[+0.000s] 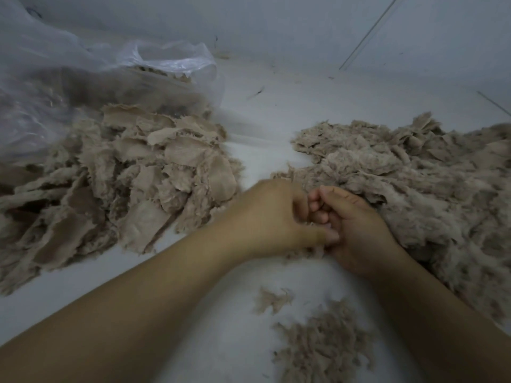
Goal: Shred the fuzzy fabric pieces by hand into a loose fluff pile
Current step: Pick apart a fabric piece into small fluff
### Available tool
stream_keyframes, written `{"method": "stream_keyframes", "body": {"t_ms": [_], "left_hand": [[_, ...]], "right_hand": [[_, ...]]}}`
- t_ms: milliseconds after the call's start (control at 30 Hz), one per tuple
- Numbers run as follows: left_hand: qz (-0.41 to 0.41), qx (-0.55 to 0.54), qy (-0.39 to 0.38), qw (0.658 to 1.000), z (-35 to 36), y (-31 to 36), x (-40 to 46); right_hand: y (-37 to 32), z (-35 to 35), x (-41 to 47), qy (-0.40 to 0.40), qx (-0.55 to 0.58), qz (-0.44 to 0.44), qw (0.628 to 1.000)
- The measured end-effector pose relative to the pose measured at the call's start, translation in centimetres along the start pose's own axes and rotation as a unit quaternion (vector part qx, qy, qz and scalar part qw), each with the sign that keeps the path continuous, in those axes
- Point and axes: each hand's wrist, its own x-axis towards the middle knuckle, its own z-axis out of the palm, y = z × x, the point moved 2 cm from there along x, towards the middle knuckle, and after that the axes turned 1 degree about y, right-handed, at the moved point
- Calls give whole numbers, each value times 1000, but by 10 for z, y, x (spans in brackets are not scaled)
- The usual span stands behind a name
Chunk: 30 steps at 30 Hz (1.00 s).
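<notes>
**Hands meet over a scrap, heaps either side**

Pale floor [249,128]; grey wall [304,23] beyond. No legible writing. Left hand [271,217] and right hand [356,228] touch, fingers curled; a tuft of fuzzy fabric [307,252] shows beneath them, exact hold unclear. Fabric pieces [132,172] left of grip; fluff pile [414,189] right; loose shreds [323,341] nearer; plastic bag [83,78] beyond-left.
</notes>
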Motion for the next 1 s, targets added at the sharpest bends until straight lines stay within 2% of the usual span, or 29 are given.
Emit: {"method": "stream_keyframes", "body": {"t_ms": [67,133,200,267,367,433,533,600,633,667,700,767,800,833,900,967,1000], "left_hand": [[25,-8,-40,999,14,-1,-2],[-26,-135,1,990,17,-11,0],[-101,-300,49,947,18,-21,4],[-134,-394,67,907,16,-28,7],[-137,-459,50,876,18,-28,5],[-146,-518,50,841,20,-28,5],[-179,-574,94,794,20,-28,5],[-172,-587,120,782,15,-30,5],[-153,-592,105,784,12,-31,5],[-121,-593,52,794,7,-31,4],[-81,-579,-48,810,2,-29,3],[-16,-482,-259,837,-3,-23,-5],[-15,-431,-303,850,-1,-22,-8],[-46,-392,-287,873,3,-22,-7],[-128,-356,-140,915,13,-27,0],[-155,-393,10,907,18,-31,6],[-149,-420,36,894,20,-31,7]], "right_hand": [[0,-1,1,6,5,-2,1000],[1,-1,2,0,5,1,1000],[2,-1,2,-27,-5,8,1000],[3,-1,1,-51,-27,8,998],[2,0,2,-64,-35,1,997],[2,0,2,-67,-27,1,997],[1,-1,2,-38,6,3,999],[2,-1,3,-11,50,13,999],[3,-1,2,0,65,21,998],[3,0,2,5,70,25,997],[2,0,2,3,63,25,998],[1,0,1,2,34,22,999],[1,0,0,6,23,22,999],[1,0,0,7,20,22,1000],[1,1,0,-8,37,24,999],[1,0,-1,-27,34,26,999],[0,0,-1,-36,15,22,999]]}}
